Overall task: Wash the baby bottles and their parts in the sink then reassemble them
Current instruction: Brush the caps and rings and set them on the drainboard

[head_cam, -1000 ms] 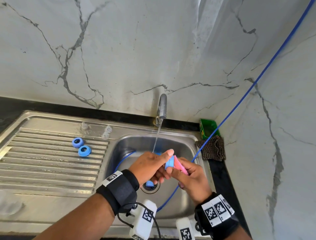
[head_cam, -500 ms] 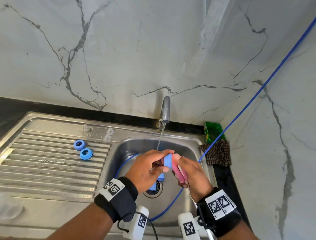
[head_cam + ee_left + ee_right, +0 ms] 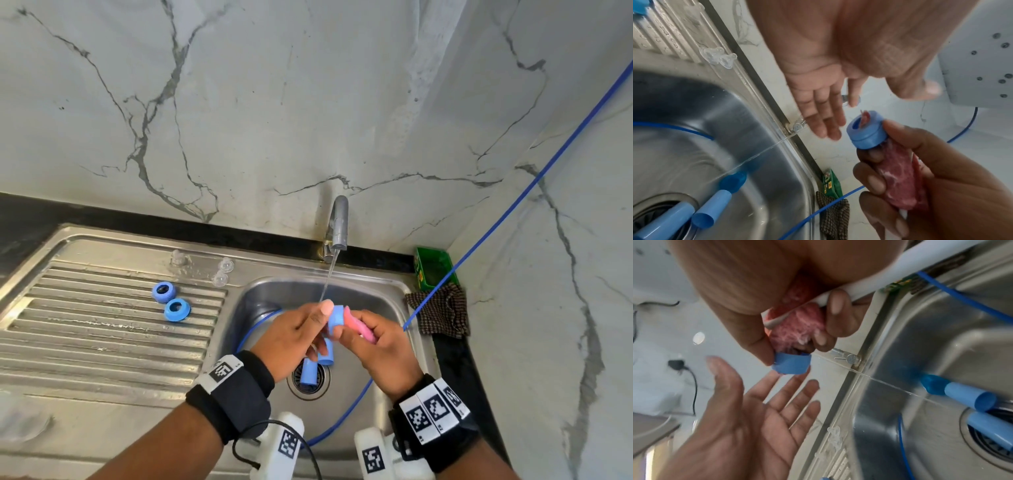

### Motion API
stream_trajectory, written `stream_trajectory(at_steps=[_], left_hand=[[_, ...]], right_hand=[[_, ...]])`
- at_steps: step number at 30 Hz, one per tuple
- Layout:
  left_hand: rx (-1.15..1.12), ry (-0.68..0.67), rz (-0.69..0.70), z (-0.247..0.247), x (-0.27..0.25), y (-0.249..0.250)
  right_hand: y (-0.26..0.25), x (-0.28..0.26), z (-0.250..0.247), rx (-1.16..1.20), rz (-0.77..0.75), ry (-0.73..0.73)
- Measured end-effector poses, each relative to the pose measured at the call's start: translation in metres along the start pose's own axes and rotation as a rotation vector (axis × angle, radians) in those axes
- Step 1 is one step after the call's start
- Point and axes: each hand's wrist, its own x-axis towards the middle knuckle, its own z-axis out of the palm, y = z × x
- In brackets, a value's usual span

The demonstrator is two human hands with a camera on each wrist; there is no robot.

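Right hand (image 3: 925, 183): fingers wrapped round the pink sponge (image 3: 900, 175) and the blue ring (image 3: 866, 129), sponge poking through the ring's hole.
Left hand (image 3: 748, 415): palm spread, fingers straight, holding nothing, just beside the ring.
Where: above the sink (image 3: 383, 291), under the tap (image 3: 337, 222), thin stream running.
Basin: two blue bottles (image 3: 313, 368) lying at the drain.
Drainboard: two more rings (image 3: 171, 299) and clear teats (image 3: 221, 272), well apart from the hands.
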Motion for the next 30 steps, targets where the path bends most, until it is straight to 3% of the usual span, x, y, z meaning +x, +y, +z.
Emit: stream_trajectory(at_steps=[3, 5, 7, 10, 14, 17, 20, 24, 30], left_hand=[[0.102, 0.003, 0.154, -0.004, 0.000, -0.007], [0.157, -0.047, 0.249, -0.005, -0.001, -0.011], [0.154, -0.052, 0.243, -0.002, 0.001, -0.015], [0.031, -0.029, 0.141, 0.004, 0.005, -0.016], [-0.235, -0.007, -0.047, 0.011, 0.012, -0.024], [-0.431, 0.072, -0.161, 0.015, 0.020, -0.038], [-0.621, 0.149, -0.282, 0.009, 0.030, -0.049], [-0.916, 0.204, -0.374, 0.000, 0.052, -0.052], [-0.953, 0.220, -0.412, -0.007, 0.093, -0.068]], right_hand=[[0.001, 0.001, -0.005, 0.161, 0.222, 0.002], [0.004, 0.002, -0.008, 0.237, 0.283, -0.026], [0.003, 0.002, -0.008, 0.299, 0.296, -0.031], [-0.007, 0.003, -0.007, 0.254, 0.204, -0.073], [-0.008, 0.008, -0.012, -0.036, 0.022, -0.122], [0.007, 0.017, -0.022, -0.193, 0.055, 0.003], [0.020, 0.023, -0.032, -0.158, 0.125, 0.128], [0.039, 0.030, -0.043, -0.159, 0.187, 0.172], [0.061, 0.043, -0.054, -0.127, 0.219, 0.230]])
